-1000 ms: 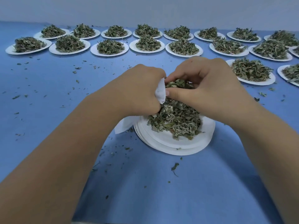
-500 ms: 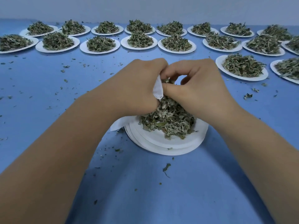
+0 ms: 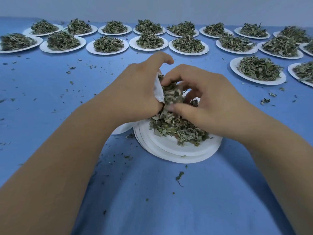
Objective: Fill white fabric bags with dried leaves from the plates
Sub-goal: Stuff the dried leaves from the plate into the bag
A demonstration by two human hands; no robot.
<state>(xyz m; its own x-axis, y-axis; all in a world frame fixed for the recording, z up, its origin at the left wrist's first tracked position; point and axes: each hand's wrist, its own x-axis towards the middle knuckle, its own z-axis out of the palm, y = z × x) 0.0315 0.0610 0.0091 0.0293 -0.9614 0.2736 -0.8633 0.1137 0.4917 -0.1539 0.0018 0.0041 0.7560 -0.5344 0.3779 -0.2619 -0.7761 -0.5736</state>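
A stack of white plates [image 3: 171, 153] sits in front of me on the blue table, with a heap of dried leaves [image 3: 179, 129] on top. My left hand [image 3: 140, 87] grips a white fabric bag [image 3: 158, 92] just above the plate; most of the bag is hidden behind the hand, and its lower end [image 3: 123, 129] shows left of the plates. My right hand [image 3: 208, 102] has its fingers curled round a clump of leaves at the bag's mouth.
Two rows of white plates heaped with dried leaves [image 3: 149, 40] line the far side. More filled plates [image 3: 259, 70] stand at the right. Leaf crumbs lie scattered over the blue table cover [image 3: 50, 85].
My right hand has gone from a tight pinch at the bag's mouth to a wider hold on a bigger clump of leaves. The left hand keeps its hold on the bag.
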